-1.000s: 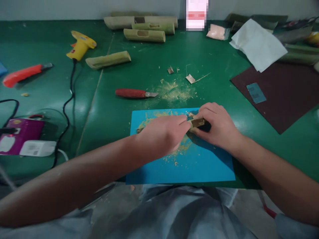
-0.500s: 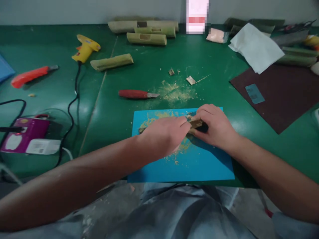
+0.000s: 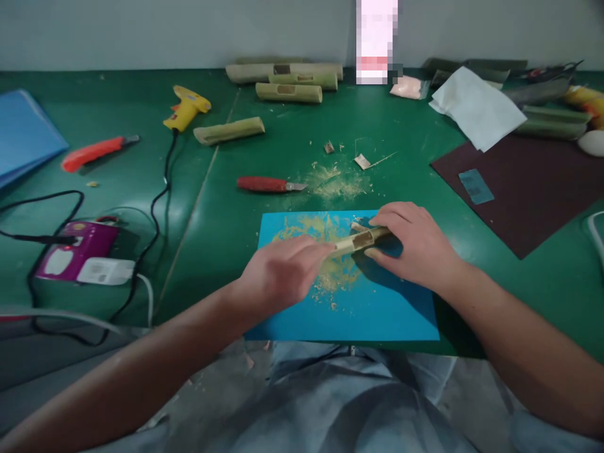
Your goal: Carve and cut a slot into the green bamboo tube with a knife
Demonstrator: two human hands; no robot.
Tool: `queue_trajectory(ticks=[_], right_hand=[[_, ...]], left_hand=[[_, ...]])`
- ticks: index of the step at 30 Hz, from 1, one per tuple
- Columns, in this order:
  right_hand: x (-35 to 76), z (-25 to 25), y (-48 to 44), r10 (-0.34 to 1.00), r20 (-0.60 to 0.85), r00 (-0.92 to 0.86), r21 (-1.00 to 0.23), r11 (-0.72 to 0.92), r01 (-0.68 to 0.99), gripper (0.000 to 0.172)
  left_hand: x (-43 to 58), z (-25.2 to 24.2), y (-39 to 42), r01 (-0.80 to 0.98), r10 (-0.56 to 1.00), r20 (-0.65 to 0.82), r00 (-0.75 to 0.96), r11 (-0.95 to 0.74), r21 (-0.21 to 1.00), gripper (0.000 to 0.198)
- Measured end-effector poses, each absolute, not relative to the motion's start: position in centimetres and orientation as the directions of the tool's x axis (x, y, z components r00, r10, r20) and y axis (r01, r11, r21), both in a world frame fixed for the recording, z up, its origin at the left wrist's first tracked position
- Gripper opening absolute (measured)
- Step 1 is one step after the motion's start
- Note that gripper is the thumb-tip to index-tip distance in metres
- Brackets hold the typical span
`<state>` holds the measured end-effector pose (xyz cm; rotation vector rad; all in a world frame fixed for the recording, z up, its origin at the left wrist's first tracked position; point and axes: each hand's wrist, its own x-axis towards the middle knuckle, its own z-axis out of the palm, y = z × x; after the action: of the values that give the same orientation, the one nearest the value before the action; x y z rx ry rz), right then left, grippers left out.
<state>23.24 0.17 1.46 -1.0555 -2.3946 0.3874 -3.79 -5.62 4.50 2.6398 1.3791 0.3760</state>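
A bamboo tube (image 3: 346, 244) with a rectangular opening cut in its side lies tilted slightly over a blue mat (image 3: 396, 318). My left hand (image 3: 287, 267) is closed around its left part, hiding that end; whether anything else is under these fingers I cannot see. At the other end, my right hand (image 3: 418, 242) grips the tube between thumb and fingers. A small pale piece (image 3: 359, 226) shows just behind the tube, by my right fingertips. Yellowish shavings and dust (image 3: 333, 283) are scattered over the mat around both hands.
Beyond the mat lies a red-handled knife (image 3: 264, 184). Farther back are a cut bamboo piece (image 3: 231, 130), several bamboo tubes (image 3: 290, 94) and a yellow glue gun (image 3: 184, 110). An orange cutter (image 3: 94, 154) and purple box (image 3: 80, 251) with cables are left, a brown sheet (image 3: 523, 207) right.
My left hand has slid left along the bamboo tube, uncovering more of its middle and the opening. My right hand keeps its grip. The camera view has shifted slightly.
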Motion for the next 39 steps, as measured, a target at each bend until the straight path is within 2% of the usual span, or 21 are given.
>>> queue_trajectory(ticks=[3,7,10,13,18,23,28,32,36,39], right_hand=[[23.8,1.9,0.2,0.765,0.300,-0.570,-0.374,0.644,0.667,0.036],[23.9,2.4,-0.1,0.790,0.201,-0.578,-0.251,0.612,0.750,0.049],[23.6,2.8,-0.8,0.811,0.112,-0.575,-0.165,0.586,0.794,0.059],[23.3,2.9,-1.3,0.828,0.087,-0.554,-0.125,0.561,0.818,0.068],[23.4,2.5,-1.2,0.854,0.060,-0.517,-0.125,0.520,0.845,0.072],[23.9,2.3,-0.4,0.870,0.050,-0.490,-0.140,0.492,0.859,0.069],[24.1,2.2,0.0,0.891,0.045,-0.452,-0.125,0.454,0.882,0.070],[24.1,2.0,0.1,0.890,0.076,-0.449,-0.092,0.455,0.886,0.064],[24.1,1.9,0.1,0.880,0.140,-0.454,-0.056,0.465,0.884,0.060],[24.2,1.8,0.2,0.876,0.168,-0.452,-0.057,0.466,0.883,0.053]], left_hand=[[-5.4,4.7,-6.1,0.817,0.906,0.233,0.353,-0.420,0.395,0.027],[-7.8,3.7,-6.3,0.858,0.975,0.214,0.052,-0.153,0.491,0.024],[-8.9,2.4,-6.0,0.799,0.981,0.179,-0.078,-0.045,0.599,0.022],[-9.1,1.6,-5.5,0.743,0.990,0.118,-0.076,-0.023,0.669,0.021],[-9.1,1.3,-5.0,0.706,0.991,0.094,-0.094,0.000,0.708,0.023],[-9.1,0.9,-3.7,0.649,0.986,0.063,-0.155,0.053,0.759,0.026],[-8.8,0.5,-0.8,0.657,0.986,0.094,-0.141,0.022,0.754,0.021],[-8.8,0.2,1.5,0.643,0.986,0.107,-0.127,-0.001,0.766,0.019],[-8.3,0.5,2.3,0.534,0.978,0.108,-0.178,0.004,0.845,0.015],[-7.2,1.5,2.7,0.440,0.953,0.185,-0.241,-0.063,0.896,0.012]])
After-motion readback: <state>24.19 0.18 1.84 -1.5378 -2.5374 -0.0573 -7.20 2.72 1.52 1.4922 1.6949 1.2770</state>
